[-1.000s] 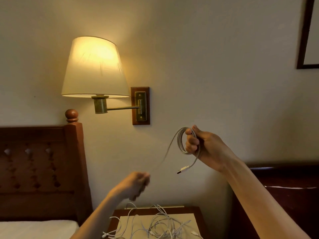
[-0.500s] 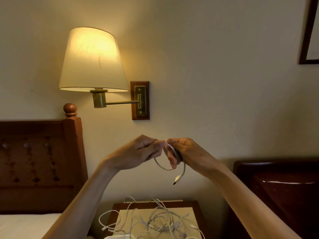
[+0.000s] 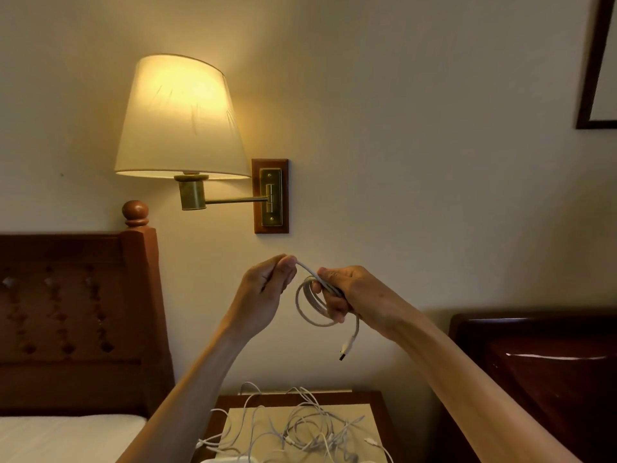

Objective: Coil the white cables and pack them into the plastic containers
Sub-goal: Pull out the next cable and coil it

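Hands [image 3: 267,289] met — another loop joined the coil [image 3: 312,304].

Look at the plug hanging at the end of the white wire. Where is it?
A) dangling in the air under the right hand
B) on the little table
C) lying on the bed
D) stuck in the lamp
A: the plug hangs free below the right hand, which grips the coiled cable, well above the tangled cables on the nightstand.
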